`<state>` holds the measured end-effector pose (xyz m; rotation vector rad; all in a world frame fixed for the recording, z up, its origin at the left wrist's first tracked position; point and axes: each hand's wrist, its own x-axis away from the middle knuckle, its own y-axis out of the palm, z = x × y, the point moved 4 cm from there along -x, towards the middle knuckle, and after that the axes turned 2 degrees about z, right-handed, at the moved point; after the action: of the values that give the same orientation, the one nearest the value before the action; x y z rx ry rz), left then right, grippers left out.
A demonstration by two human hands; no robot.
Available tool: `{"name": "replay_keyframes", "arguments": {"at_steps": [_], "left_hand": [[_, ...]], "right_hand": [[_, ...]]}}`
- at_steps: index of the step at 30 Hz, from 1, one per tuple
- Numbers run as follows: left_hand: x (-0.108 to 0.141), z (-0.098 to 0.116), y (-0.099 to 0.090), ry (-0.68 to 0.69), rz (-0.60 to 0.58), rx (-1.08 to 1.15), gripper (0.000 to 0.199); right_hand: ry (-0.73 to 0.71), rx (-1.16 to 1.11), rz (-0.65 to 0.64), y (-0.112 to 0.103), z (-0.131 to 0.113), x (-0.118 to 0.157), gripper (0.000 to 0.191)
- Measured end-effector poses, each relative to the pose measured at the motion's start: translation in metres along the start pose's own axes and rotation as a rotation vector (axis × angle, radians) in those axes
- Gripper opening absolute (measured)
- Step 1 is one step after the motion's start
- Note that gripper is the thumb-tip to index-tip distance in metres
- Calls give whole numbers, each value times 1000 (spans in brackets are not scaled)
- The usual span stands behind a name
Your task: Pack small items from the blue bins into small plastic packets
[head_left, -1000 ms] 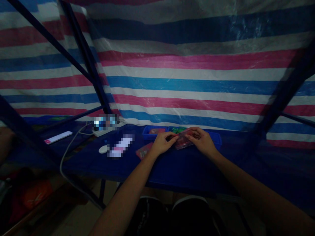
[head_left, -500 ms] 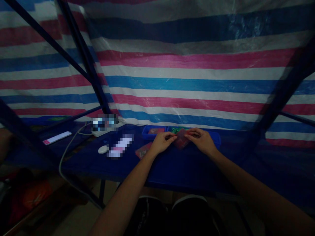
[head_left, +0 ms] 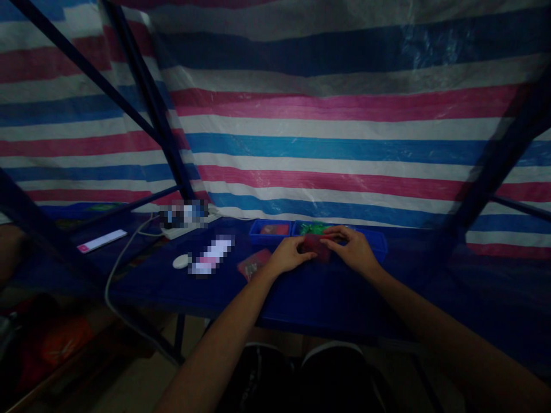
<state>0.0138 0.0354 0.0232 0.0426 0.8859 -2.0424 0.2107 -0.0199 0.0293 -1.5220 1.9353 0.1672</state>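
Blue table (head_left: 301, 298), lower frame. Blue trays (head_left: 270, 239), just beyond hands. Left hand (head_left: 286, 256), right hand (head_left: 358, 250), right of centre, fingers bent, both pinching red packet (head_left: 317, 246) between them, 1 per side; neither nearer. Packet blurred, long axis can't tell.

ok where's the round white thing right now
In the head view, the round white object lies on the blue table, left of both hands, just left of the blurred-out patch.

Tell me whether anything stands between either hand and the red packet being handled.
Nothing visible does: the left hand and right hand both hold the red packet directly. The green items lie beyond it, not between.
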Motion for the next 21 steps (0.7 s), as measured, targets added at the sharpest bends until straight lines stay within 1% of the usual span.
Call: {"name": "replay_keyframes", "arguments": {"at_steps": [5, 9, 12, 14, 16, 17, 19, 21], "left_hand": [[0, 1, 2, -5, -2, 27, 45], [-1, 1, 2, -2, -26, 67, 42], [-1, 2, 0, 11, 2, 83, 39], [-2, 2, -3, 9, 39, 53, 38], [-1, 2, -3, 7, 44, 57, 36], [-1, 2, -1, 7, 27, 95, 37], [-1, 2, 4, -8, -48, 241, 44], [0, 2, 10, -53, -144, 413, 59]], "right_hand": [[74, -121, -3, 0, 4, -1, 33], [117, -215, -15, 1, 8, -2, 35], [73, -189, -46, -1, 6, -3, 32], [17, -127, -64, -2, 3, -4, 26], [-22, -61, -67, -4, 0, -4, 22], [-33, -34, -62, -5, -1, -4, 20], [-52, 9, -51, -7, -5, -4, 17], [-89, 35, -31, -9, -10, -3, 14]]}}
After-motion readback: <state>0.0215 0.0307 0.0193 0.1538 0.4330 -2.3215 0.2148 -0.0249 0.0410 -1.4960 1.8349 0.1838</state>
